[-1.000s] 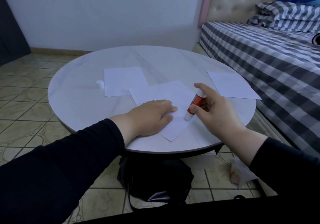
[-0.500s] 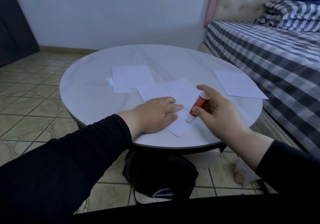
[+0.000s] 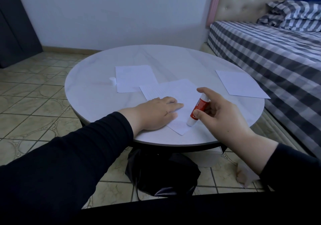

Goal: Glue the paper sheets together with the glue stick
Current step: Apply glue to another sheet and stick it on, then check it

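A white paper sheet (image 3: 175, 92) lies at an angle near the front of the round white table (image 3: 97, 85). My left hand (image 3: 156, 113) rests flat on its near left part, fingers straight. My right hand (image 3: 220, 115) grips a red and white glue stick (image 3: 197, 110), tilted, with its white lower end touching the sheet near its front corner. A second sheet (image 3: 133, 77) lies behind, partly under the first. A third sheet (image 3: 240, 83) lies apart at the table's right. The small white glue cap (image 3: 112, 80) stands left of the second sheet.
A bed with a grey checked cover (image 3: 278, 54) runs close along the table's right side. A black bag (image 3: 161, 172) sits on the tiled floor under the table's front edge. A dark cabinet (image 3: 15, 24) stands at the far left.
The glue stick's tip has slid a little toward the sheet's front corner. My left hand stays flat on the paper. The camera view has shifted left.
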Available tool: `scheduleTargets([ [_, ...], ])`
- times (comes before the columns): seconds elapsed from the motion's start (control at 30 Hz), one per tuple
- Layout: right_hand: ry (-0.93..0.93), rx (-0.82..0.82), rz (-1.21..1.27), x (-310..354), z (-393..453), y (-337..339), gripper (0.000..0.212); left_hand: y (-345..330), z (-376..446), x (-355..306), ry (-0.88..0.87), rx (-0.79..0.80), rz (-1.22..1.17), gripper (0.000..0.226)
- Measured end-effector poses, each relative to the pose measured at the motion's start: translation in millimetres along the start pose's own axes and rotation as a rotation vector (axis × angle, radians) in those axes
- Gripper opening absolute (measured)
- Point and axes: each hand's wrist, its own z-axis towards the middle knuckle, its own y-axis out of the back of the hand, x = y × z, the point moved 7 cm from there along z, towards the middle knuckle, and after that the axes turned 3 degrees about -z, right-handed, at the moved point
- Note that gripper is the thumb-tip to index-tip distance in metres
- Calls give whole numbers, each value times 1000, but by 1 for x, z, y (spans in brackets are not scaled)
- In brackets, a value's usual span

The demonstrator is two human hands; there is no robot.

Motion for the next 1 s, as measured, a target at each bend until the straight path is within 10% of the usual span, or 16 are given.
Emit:
scheduleTargets([
  [0.77, -10, 96, 110, 9, -3, -8, 52, 2, -7, -4, 14, 8, -16, 49],
  [1.0, -184, -184, 283, -43, 61, 33, 46, 5, 1, 5, -3, 28, -125, 50],
])
